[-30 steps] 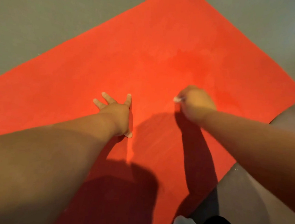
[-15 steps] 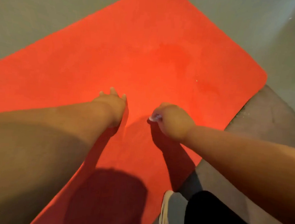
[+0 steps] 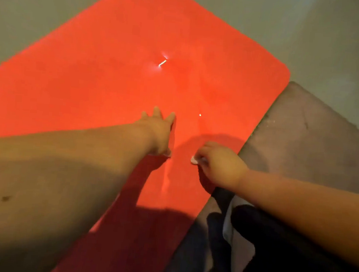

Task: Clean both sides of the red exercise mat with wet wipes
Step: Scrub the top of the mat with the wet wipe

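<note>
Red exercise mat (image 3: 114, 77): item one, flat on the grey floor (image 3: 34, 6), running diagonally away from me. Its right-hand edge meets a grey-brown rug (image 3: 314, 135). One face is up; I cannot see the underside.

Left hand (image 3: 157, 132): palm down on the mat near its middle, fingers straight and spread, holding nothing. I read it as the anchor.

Right hand (image 3: 217, 162): just beside the left, close to the rug-side edge. The fingers are curled down over a white wet wipe (image 3: 194, 159), of which only a small corner shows past the fingertips.

Wet sheen (image 3: 162, 63): a bright glint farther up the mat with a darker patch around it. I take that as ground already wiped.

Dark trouser leg (image 3: 284, 240): bottom right, over the rug, off the mat.

Step in hand, as I judge it: wiping the upper face at the near end. To do it well I would:
- bear down with the left palm so the mat cannot creep or ruckle;
- drive the wipe in overlapping passes right out to the edge;
- refold the wipe once it greys.

Second face: not yet reached. The mat needs turning first.
</note>
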The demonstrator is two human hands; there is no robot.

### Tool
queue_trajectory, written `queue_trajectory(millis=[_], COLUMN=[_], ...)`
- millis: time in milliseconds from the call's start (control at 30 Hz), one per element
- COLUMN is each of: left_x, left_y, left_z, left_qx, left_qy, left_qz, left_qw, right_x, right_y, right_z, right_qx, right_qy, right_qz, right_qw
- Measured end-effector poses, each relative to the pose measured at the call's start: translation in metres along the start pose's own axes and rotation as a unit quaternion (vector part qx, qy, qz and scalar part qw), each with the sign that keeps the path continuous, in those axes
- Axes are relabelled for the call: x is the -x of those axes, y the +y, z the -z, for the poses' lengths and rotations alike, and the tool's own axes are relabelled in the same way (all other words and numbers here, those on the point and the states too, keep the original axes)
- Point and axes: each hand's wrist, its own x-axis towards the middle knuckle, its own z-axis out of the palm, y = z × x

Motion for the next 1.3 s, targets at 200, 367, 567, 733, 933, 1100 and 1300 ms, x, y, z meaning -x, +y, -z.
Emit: queue_trajectory(millis=[200, 367, 567, 733, 933, 1100, 1300], left_x=[-0.011, -0.017, -0.017, -0.017, -0.018, -0.021, -0.024], left_y=[0.021, 0.021, 0.023, 0.018, 0.013, 0.015, 0.014], left_z=[-0.019, -0.012, -0.011, -0.017, -0.022, -0.019, -0.021], left_qx=[0.065, 0.056, 0.038, 0.046, 0.078, 0.058, 0.063], left_qy=[-0.031, -0.022, -0.011, -0.005, -0.003, -0.004, 0.001], left_qz=[0.096, 0.109, 0.096, 0.093, 0.095, 0.09, 0.092], left_qw=[0.993, 0.992, 0.995, 0.995, 0.992, 0.994, 0.994], right_x=[0.017, -0.016, 0.016, -0.023, -0.044, -0.008, -0.028], right_y=[0.073, 0.095, -0.008, 0.061, 0.062, 0.01, 0.086], right_z=[0.028, 0.037, -0.013, 0.032, 0.045, 0.007, 0.043], right_qx=[0.042, -0.007, -0.031, -0.004, 0.057, 0.045, 0.018], right_qy=[-0.04, 0.126, -0.086, 0.034, 0.025, -0.057, 0.075], right_qz=[0.027, -0.2, 0.095, -0.009, -0.131, 0.099, -0.114], right_qw=[0.998, 0.972, 0.991, 0.999, 0.989, 0.992, 0.99])
